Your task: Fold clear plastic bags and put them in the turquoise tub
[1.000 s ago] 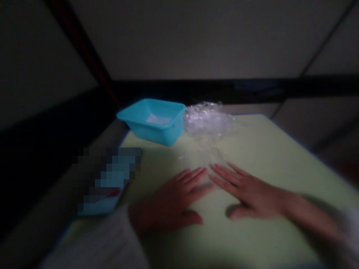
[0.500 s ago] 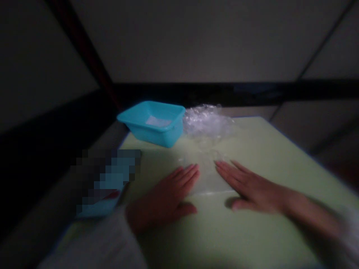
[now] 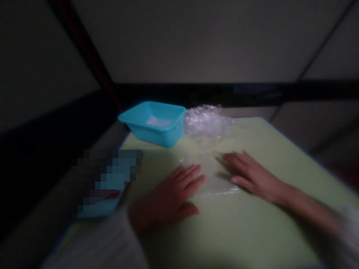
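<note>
A clear plastic bag lies flat on the yellow-green tabletop, its near edge catching the light. My left hand rests over the bag's left side, palm down with its fingers spread. Over the bag's right side hovers my right hand, fingers stretched out, with a shadow on the table to its left. Neither hand grips anything. Just beyond the flat bag sits a crumpled heap of clear plastic.
A turquoise plastic basin stands at the back left with something white inside. At the left table edge is a pixelated light-blue item, too coarse to name. A wall rises behind the table.
My right hand has lifted off the bag and moved slightly away and to the right. My left hand has stayed nearly in place, its fingers a little more spread.
</note>
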A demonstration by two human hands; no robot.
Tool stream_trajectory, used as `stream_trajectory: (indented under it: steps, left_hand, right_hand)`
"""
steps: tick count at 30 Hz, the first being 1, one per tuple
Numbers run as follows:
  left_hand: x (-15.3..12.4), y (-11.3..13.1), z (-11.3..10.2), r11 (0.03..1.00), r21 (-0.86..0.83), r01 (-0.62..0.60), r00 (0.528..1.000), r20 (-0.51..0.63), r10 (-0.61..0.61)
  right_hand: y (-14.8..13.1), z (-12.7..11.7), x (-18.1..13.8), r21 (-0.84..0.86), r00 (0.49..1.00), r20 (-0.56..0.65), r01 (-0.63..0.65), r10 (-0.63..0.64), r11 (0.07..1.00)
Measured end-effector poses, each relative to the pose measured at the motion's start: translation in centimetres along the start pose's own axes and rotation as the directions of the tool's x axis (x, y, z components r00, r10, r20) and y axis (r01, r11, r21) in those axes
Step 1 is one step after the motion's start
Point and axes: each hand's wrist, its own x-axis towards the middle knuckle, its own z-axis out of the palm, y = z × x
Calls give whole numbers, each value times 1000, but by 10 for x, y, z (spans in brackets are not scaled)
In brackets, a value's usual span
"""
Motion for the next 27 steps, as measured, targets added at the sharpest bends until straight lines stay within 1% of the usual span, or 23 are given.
stream_trajectory:
  steps: [2,5,14,22,25,27]
  left_hand:
    - [0,1,0,1000,-11,1,1000,-2,-1]
    - [0,1,0,1000,-30,3,1000,-14,-3]
    - [0,-1,2,998,-56,-9,999,-33,7]
    - [0,0,-1,1000,-21,5,1000,-5,-5]
    - [0,-2,0,999,7,43,998,-39,-43]
    - [0,-4,2,993,36,108,992,-71,-105]
  right_hand:
    - [3,0,1,23,1000,2,-23,23,999]
    - [6,3,2,31,1000,24,-11,10,999]
    - [12,12,5,-19,999,43,-8,9,1000]
    - [18,17,6,-107,998,-15,-68,67,992]
    - [15,15,6,-108,997,-23,-77,75,991]
    - [12,12,6,-102,997,-13,-72,71,992]
